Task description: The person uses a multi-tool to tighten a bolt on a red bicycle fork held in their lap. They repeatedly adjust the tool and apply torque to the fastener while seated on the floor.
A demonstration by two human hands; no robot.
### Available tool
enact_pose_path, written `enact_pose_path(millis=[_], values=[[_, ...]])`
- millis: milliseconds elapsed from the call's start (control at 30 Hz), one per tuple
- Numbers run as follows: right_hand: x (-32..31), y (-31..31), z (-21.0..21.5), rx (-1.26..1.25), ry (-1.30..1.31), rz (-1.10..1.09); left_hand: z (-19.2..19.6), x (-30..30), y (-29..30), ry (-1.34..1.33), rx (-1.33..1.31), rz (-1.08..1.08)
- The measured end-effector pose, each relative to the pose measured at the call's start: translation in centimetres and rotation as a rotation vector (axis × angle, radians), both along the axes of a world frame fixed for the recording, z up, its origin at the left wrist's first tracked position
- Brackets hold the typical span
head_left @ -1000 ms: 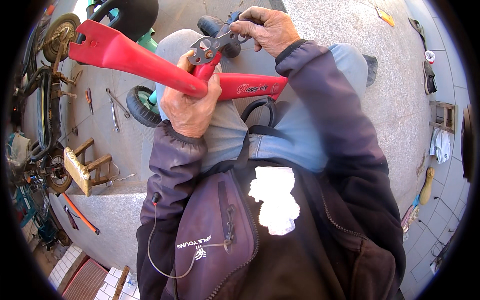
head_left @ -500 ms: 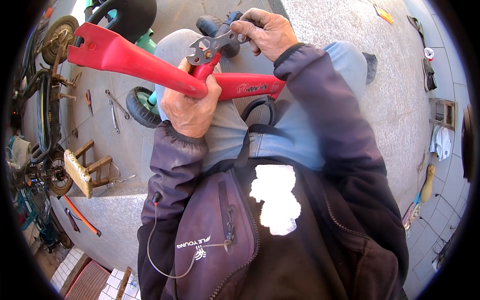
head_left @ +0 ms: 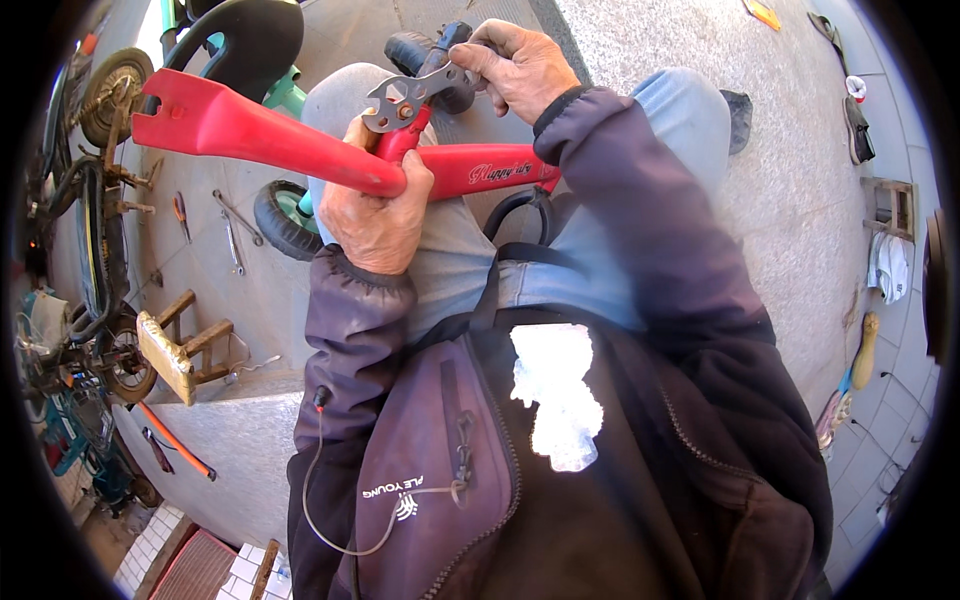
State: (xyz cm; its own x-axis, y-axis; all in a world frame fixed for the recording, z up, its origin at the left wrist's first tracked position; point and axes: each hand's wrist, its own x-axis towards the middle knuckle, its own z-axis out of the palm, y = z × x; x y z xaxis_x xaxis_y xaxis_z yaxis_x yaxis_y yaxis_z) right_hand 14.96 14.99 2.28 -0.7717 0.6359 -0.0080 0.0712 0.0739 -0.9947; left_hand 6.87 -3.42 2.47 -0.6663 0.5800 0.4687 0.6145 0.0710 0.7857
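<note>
My left hand (head_left: 378,215) is closed round a red plastic frame (head_left: 270,130) of what looks like a child's ride-on, which lies across my lap. The flat grey multi-hole wrench (head_left: 415,97) is pinched by my right hand (head_left: 517,68) at its far right end. The wrench's other end sits over a bolt (head_left: 404,111) at the top of the frame's red upright tube. Beyond the wrench is a small black wheel (head_left: 412,52), partly hidden. A black ring-shaped part (head_left: 540,215) hangs under the right end of the frame, between my legs.
A turquoise-hubbed black wheel (head_left: 288,220) lies left of my knee. On the floor further left are a screwdriver (head_left: 181,216), two spanners (head_left: 236,218) and a small wooden stool (head_left: 180,350). Bicycles (head_left: 90,230) line the left edge. Shoes (head_left: 858,132) lie at the right.
The wrench, with my right hand on it, has shifted slightly left and turned a little on the bolt. My left hand keeps its grip on the frame.
</note>
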Motion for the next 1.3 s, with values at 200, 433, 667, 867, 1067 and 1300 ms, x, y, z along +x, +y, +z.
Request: enact_pose_path(millis=[200, 433, 667, 867, 1067, 1300], values=[[2.1, -4.9, -2.8, -0.311, 0.031, -0.128, -0.5, -0.2, -0.2, 0.039, -0.022, 0.007], [2.4, -4.9, -3.9, -0.599, 0.184, -0.027, 0.7, 0.2, 0.0, -0.024, -0.051, 0.052], [2.2, -6.4, -4.1, -0.818, 0.366, -0.184, 1.2, 0.6, -0.8, -0.025, -0.197, 0.0], [2.6, -5.8, -5.4, -0.626, 0.28, -0.142, 1.7, 1.0, -0.4, 0.044, -0.098, 0.015], [3.1, -6.1, -5.2, -0.57, 0.266, -0.171, 1.5, 1.4, -0.4, 0.117, -0.081, 0.016], [3.4, -5.0, -4.0, -0.328, 0.2, -0.162, 1.8, 1.5, -0.5, 0.117, -0.082, -0.011]])
